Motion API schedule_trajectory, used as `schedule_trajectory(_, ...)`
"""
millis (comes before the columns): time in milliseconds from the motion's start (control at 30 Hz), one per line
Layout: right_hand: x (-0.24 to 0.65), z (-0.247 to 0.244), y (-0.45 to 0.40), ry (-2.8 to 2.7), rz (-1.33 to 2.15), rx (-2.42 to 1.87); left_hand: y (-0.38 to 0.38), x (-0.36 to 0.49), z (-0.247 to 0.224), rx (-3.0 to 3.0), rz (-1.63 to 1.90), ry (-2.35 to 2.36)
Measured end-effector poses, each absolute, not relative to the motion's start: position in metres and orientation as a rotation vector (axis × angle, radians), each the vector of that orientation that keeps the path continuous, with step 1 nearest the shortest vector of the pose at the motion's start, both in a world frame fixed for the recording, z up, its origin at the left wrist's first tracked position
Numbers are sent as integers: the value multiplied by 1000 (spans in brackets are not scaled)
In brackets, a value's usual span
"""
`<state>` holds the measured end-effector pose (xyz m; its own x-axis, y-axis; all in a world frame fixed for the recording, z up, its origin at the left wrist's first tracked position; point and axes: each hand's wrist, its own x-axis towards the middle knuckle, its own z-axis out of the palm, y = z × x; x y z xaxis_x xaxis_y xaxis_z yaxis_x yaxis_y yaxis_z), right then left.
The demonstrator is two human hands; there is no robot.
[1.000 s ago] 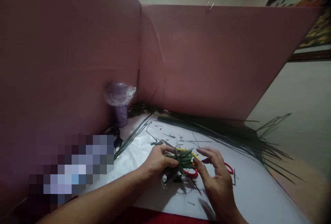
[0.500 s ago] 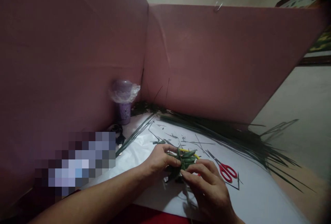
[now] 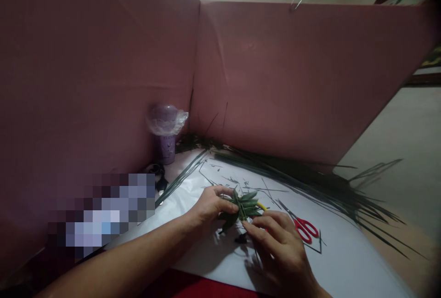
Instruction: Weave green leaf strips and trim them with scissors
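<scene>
Over white sheeting, hands (image 3: 248, 224) pinch leaves (image 3: 248, 205) beside scissors (image 3: 303, 229).

Dk grn leaf bundle (image 3: 248, 204), splayed pointed tips, held over wht surface (image 3: 347, 254).

Red scissors (image 3: 305, 230), then long leaves (image 3: 324, 185), obstruct passage beyond the right hand (image 3: 284, 245).

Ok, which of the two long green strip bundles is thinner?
The left bundle, slanting toward the black item; the right bundle, along the pink back panel, is far thicker.
</scene>
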<state>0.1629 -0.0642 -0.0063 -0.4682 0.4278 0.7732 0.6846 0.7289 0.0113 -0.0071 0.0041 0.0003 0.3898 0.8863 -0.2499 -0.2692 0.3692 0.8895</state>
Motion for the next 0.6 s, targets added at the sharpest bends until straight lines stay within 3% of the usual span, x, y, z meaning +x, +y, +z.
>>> schedule_trajectory(367, 162, -14, -67, -2089, 25, -879, 13, -9, -8, 901, 920, 867)
schedule_trajectory(600, 153, -22, -71, -1654, 488, -1286, 9, -8, 0, 819, 889, 841)
